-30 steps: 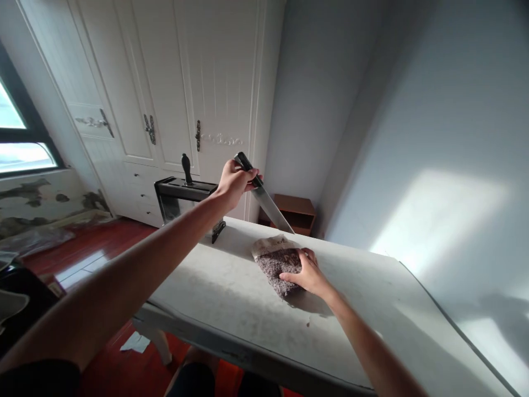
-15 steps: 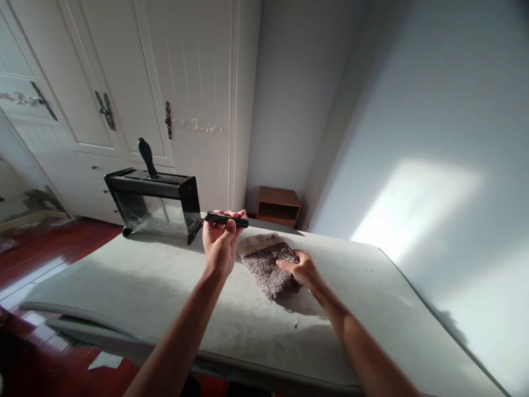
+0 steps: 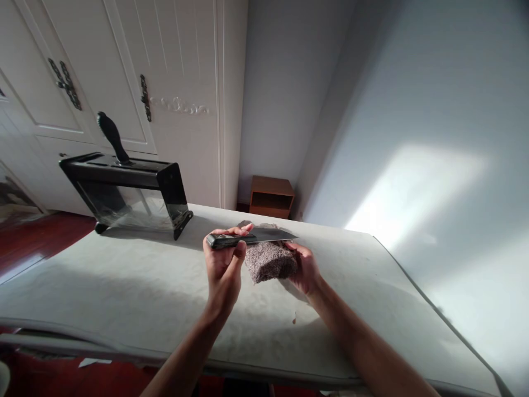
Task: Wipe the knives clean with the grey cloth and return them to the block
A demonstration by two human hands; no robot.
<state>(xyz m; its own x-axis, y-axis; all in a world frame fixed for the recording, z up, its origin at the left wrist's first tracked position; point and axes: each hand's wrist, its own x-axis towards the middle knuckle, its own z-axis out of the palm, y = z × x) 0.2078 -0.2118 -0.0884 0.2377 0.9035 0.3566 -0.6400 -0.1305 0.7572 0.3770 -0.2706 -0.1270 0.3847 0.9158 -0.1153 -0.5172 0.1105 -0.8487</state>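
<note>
My left hand [image 3: 223,264] is closed around the black handle of a kitchen knife [image 3: 270,235]. The blade points right and lies along the upper part of a greyish-brown cloth [image 3: 270,262] with a rough, towel-like pile. From the right, my right hand [image 3: 305,267] grips that cloth, its thumb near the blade's tip and most of its fingers hidden. Back left on the table stands a black knife block [image 3: 119,171] with clear sides, and one black-handled knife [image 3: 111,138] sticks up from its slotted top.
Both hands are above a pale-covered table [image 3: 144,286]. White wardrobe doors [image 3: 177,143] rise behind the knife block. A small brown wooden cabinet [image 3: 271,184] stands past the far edge, and a pale wall [image 3: 413,110] borders the right side.
The knife's blade, not visible before, now shows against the cloth. My right hand has brought the cloth up to the blade and folded it. The view has shifted, moving the knife block leftward.
</note>
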